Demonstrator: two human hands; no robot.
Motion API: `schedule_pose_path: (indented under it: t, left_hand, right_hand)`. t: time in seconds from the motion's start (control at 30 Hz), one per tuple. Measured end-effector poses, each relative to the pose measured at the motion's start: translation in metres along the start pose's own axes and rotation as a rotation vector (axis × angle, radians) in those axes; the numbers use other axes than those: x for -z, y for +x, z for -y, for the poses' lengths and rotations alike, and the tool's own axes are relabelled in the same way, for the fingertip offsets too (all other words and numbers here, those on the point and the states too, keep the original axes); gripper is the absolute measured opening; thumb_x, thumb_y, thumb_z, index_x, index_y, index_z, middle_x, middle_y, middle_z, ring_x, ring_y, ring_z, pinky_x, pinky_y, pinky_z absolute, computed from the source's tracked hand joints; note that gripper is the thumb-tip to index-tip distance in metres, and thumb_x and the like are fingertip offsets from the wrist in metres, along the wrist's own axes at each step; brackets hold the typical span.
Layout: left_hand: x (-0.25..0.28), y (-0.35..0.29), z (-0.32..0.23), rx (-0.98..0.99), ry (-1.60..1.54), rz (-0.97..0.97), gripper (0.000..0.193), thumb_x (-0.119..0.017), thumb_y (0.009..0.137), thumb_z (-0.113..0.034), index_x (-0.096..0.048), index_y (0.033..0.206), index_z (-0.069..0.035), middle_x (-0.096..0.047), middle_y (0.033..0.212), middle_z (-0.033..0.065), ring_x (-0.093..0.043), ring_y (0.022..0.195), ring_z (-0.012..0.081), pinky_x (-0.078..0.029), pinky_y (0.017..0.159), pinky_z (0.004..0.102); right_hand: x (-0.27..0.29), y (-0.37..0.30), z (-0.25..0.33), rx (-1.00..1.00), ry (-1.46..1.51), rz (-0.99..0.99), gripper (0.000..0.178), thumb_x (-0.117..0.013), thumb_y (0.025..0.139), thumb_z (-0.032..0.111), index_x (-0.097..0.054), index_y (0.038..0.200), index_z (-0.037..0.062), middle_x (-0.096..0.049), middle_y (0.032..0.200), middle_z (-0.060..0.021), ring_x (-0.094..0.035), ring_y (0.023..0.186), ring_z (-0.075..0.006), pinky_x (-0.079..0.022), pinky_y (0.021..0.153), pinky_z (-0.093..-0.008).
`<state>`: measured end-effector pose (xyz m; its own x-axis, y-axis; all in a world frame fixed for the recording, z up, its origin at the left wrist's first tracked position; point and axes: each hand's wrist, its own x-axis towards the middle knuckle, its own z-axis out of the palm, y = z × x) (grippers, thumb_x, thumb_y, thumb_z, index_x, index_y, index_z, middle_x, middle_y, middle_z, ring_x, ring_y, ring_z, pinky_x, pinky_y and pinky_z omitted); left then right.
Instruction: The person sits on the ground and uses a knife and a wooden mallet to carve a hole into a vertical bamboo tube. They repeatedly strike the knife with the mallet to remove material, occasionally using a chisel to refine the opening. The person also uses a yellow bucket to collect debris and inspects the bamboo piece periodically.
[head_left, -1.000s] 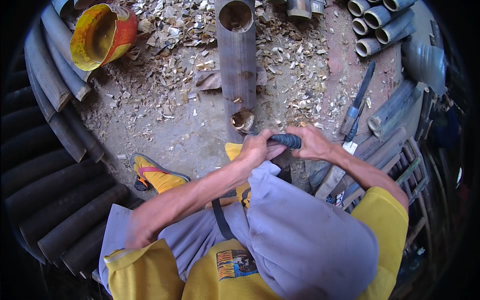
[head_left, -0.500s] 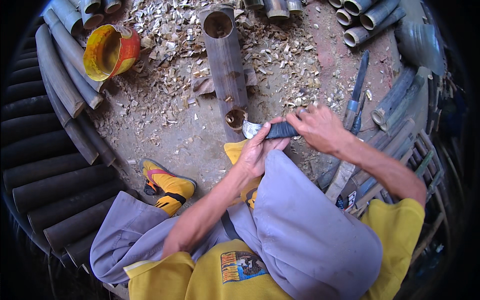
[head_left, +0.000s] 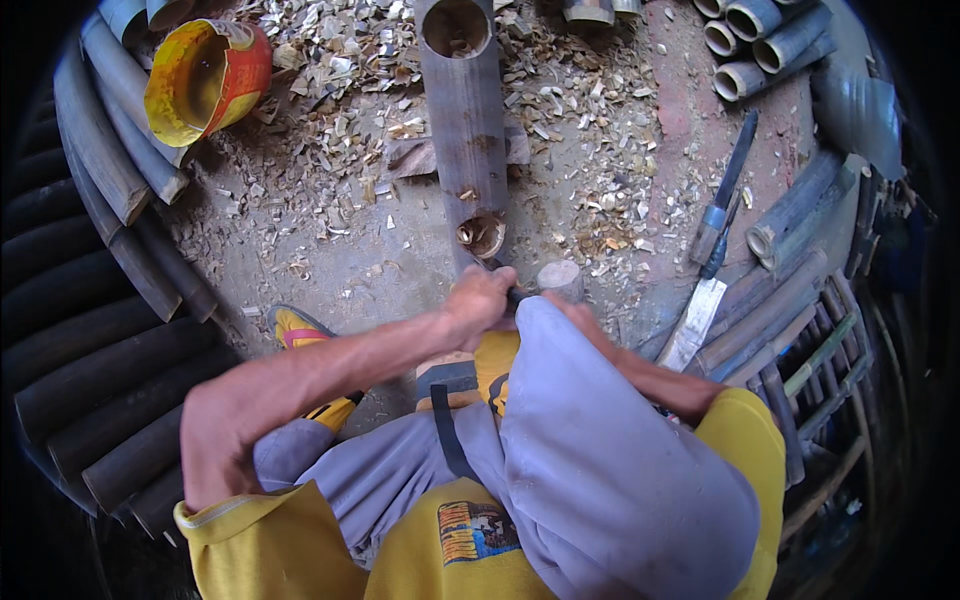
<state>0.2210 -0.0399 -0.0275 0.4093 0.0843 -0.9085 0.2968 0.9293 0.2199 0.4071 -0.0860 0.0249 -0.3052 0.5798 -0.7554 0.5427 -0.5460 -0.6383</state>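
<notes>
Block lettering (head_left: 459,533) in orange and yellow fills the left side of a small print (head_left: 497,530) on the chest of my yellow shirt (head_left: 440,572), beside a dark and blue picture; the words are too small and blurred for me to make out with certainty. At upper left, the red-and-yellow tub (head_left: 248,82) carries a pale printed marking near its rim, curved out of legibility. A dark curved mark shows on my yellow sock (head_left: 492,352), whether letter or pattern I cannot tell.
</notes>
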Motion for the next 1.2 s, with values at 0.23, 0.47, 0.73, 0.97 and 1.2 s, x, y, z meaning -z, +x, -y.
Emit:
schedule_pose_path:
  t: [0.23, 0.47, 0.73, 0.97, 1.2]
  left_hand:
    - [-0.006, -0.034, -0.039, 0.131, -0.115, -0.062, 0.036, -0.052, 0.090, -0.021, -0.060, 0.094, 0.014, -0.066, 0.083, 0.0210, -0.068, 0.069, 0.0282, -0.060, 0.059, 0.0355]
    - [-0.032, -0.006, -0.037, -0.317, -0.342, 0.032, 0.027, -0.050, 0.095, -0.016, -0.060, 0.108, 0.006, -0.061, 0.105, 0.0169, -0.060, 0.100, 0.0192, -0.056, 0.086, 0.0313]
    - [-0.044, 0.010, -0.033, -0.668, -1.520, 0.465, 0.038, -0.054, 0.096, -0.015, -0.046, 0.130, 0.000, -0.052, 0.127, 0.0163, -0.054, 0.117, 0.0240, -0.048, 0.101, 0.0339]
    - [-0.025, 0.017, -0.027, -0.543, -1.687, 0.487, 0.029, -0.053, 0.096, -0.019, -0.056, 0.117, 0.001, -0.061, 0.115, 0.0173, -0.058, 0.112, 0.0291, -0.045, 0.104, 0.0376]
    - [-0.026, -0.021, -0.055, -0.183, -0.468, -0.001, 0.035, -0.050, 0.090, -0.016, -0.058, 0.086, 0.018, -0.065, 0.073, 0.0228, -0.067, 0.058, 0.0293, -0.060, 0.055, 0.0296]
  right_hand:
    - [-0.067, -0.020, -0.012, 0.108, 0.257, -0.366, 0.027, -0.066, 0.070, 0.008, -0.052, 0.093, 0.0040, -0.062, 0.075, -0.0159, -0.063, 0.067, -0.0348, -0.048, 0.060, -0.0460]
    - [0.048, 0.022, 0.010, 0.171, -0.635, -0.372, 0.026, -0.066, 0.070, 0.008, -0.053, 0.092, 0.0074, -0.063, 0.078, -0.0124, -0.063, 0.070, -0.0306, -0.048, 0.063, -0.0454]
    - [0.115, 0.085, 0.119, 0.703, -1.431, -0.189, 0.011, -0.066, 0.073, 0.015, -0.063, 0.083, 0.0114, -0.066, 0.077, -0.0040, -0.061, 0.074, -0.0200, -0.045, 0.069, -0.0344]
    - [0.096, 0.100, 0.127, 0.832, -1.378, -0.306, 0.003, -0.069, 0.071, 0.017, -0.068, 0.073, 0.0144, -0.068, 0.067, -0.0055, -0.062, 0.061, -0.0199, -0.042, 0.068, -0.0306]
    - [0.041, 0.003, 0.056, -0.244, -0.488, -0.350, 0.023, -0.061, 0.064, 0.011, -0.062, 0.087, 0.0069, -0.063, 0.070, -0.0213, -0.062, 0.073, -0.0441, -0.048, 0.070, -0.0548]
